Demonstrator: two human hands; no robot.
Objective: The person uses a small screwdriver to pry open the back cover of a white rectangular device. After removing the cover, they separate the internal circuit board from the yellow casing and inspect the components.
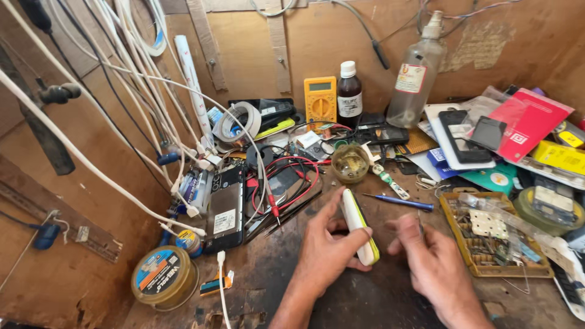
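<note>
My left hand [326, 253] grips a small white device with a yellow-green edge [358, 226], held on its side above the dark worktop. My right hand [429, 259] is just right of the device, fingers curled near its lower end, and a thin dark tool tip seems to stick up from between them. A blue-handled screwdriver [399, 202] lies on the worktop just beyond both hands.
A parts tray [463, 253] sits to the right, a small round jar [350, 163] ahead, a yellow multimeter [320, 100] and two bottles at the back. Phones [224, 210], red leads, white cables and a tin [163, 277] crowd the left. Boxes and phones pile up at right.
</note>
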